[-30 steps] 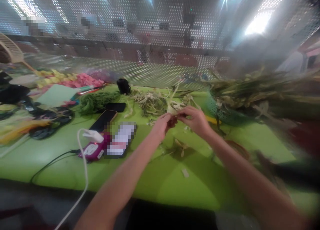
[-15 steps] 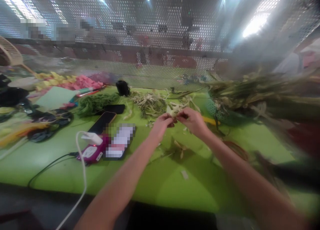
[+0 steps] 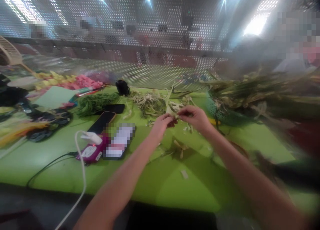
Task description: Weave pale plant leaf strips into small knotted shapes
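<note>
My left hand is closed on a pale green plant stalk, which is broad at the base and narrows to a thin tip pointing up. The fingers of my right hand are pinched at the stalk's lower end, right beside the left fingertips. The part between the fingers is hidden. A heap of pale, dry-looking plant pieces lies just behind the hands. Below them on the green tabletop rests a brownish sprig with a small pale scrap nearer me.
To the right, a green perforated basket holds long leafy stalks. On the left lie phones, a purple power box with a white cable, green foliage and pink flowers. A perforated metal screen stands behind.
The stalk now stands up more plainly above the left fingers, its thin tip showing. My right hand has shifted slightly to the right; my left hand stays nearly in place.
</note>
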The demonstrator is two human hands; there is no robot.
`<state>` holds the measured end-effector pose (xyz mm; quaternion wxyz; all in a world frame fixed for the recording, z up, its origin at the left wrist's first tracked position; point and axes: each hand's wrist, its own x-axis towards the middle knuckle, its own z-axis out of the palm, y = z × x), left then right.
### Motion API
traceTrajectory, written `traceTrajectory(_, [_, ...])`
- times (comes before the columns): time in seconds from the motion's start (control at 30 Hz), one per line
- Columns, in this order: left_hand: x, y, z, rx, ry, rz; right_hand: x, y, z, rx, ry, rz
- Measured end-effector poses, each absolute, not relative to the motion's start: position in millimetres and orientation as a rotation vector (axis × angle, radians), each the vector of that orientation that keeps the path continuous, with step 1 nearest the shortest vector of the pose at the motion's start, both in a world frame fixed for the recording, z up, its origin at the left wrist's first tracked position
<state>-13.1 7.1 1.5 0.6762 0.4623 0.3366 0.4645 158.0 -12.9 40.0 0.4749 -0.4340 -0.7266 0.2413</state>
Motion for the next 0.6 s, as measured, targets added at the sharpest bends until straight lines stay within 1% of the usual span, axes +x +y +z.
traceTrajectory(0.1, [-14, 6, 3, 1.019, 0.742, 1.021, 159, -16, 44, -1.043, -1.896, 0.431])
traceTrajectory(0.2, [-15, 5, 6, 1.084, 0.744, 1.002, 159, -17, 44, -1.039, -1.939, 0.36])
traceTrajectory(0.3, [-15, 3, 9, 1.167, 0.753, 0.996, 159, -15, 40, -1.066, -1.939, 0.354])
traceTrajectory(0.6, [-14, -5, 15, 1.298, 0.771, 1.048, 145, -20, 38, -1.232, -1.713, 0.433])
